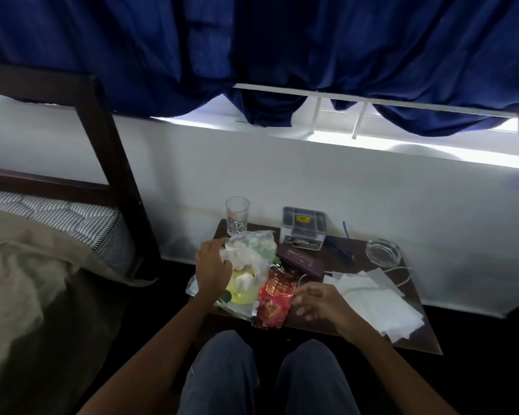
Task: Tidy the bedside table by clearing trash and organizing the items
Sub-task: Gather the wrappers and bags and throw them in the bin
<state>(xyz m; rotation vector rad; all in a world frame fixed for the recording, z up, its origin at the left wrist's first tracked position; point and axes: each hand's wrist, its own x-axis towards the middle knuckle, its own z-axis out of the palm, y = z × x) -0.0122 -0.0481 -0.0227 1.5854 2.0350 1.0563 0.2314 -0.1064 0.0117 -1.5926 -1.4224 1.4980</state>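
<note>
The dark wooden bedside table (418, 332) is cluttered. My left hand (212, 269) grips a clear plastic bag (249, 256) stuffed with crumpled tissue and yellow-green wrappers at the table's left front. A red snack wrapper (274, 301) lies beside the bag, and my right hand (315, 301) touches its right edge with the fingers curled, not clearly gripping. White tissues (378, 304) spread over the right front. A dark maroon case (301, 260) lies in the middle.
At the back stand an empty drinking glass (237, 215), a grey organizer tray (304, 227), a blue pen (346, 230) and a glass ashtray (382, 253). A white cable (402, 275) crosses the tissues. The bed (42, 265) is at left, my knees below.
</note>
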